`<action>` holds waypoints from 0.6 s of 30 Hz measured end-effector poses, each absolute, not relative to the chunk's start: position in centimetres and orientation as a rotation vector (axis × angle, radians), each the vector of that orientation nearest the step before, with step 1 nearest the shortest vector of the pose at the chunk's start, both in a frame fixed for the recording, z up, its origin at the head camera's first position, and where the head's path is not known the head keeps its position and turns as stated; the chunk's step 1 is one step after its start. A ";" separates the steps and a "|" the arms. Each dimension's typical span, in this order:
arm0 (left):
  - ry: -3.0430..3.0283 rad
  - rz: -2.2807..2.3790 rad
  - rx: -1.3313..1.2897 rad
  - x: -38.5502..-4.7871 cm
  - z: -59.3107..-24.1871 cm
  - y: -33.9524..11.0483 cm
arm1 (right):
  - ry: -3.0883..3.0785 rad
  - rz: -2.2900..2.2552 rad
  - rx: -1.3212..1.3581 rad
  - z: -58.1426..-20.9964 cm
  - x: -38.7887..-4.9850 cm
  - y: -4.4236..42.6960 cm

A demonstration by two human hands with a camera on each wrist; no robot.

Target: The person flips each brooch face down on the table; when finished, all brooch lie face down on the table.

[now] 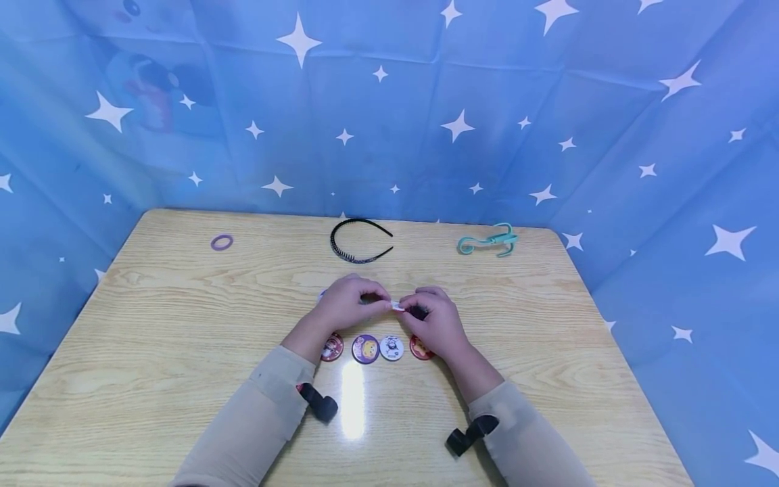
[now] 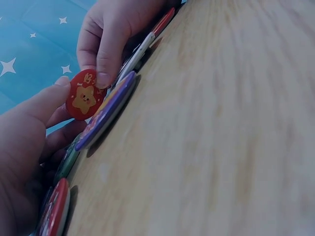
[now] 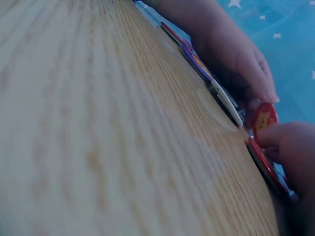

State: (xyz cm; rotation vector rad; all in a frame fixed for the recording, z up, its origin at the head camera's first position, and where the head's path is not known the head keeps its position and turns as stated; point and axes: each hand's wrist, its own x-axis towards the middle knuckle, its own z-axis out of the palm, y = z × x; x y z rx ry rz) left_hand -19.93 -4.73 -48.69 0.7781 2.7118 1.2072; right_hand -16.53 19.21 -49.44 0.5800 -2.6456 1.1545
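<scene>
Both hands hold one round red badge with a smiling yellow star upright just above the table. My left hand pinches one edge between thumb and fingers. On the opposite edge, my right hand grips it with thumb and fingertips. From the head view it shows only as a thin pale strip. Nearer the body lie a red badge, a purple badge, a white badge and another red badge in a row. A green badge is partly hidden by the left hand.
Along the table's back lie a purple ring, a black toothed headband and a turquoise curled item. A blue star-printed cloth hangs behind the wooden table and at its sides.
</scene>
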 end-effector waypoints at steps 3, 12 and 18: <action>2.721 1.213 0.781 -20.0 -48.7 -4.7 | -2.690 1.150 0.531 -49.4 -16.4 19.2; 2.728 1.202 0.794 -20.0 -48.9 -4.8 | -2.683 1.147 0.570 -49.5 -16.5 19.3; 2.725 1.190 0.814 -19.8 -48.7 -4.8 | -2.680 1.226 0.597 -49.6 -16.5 19.5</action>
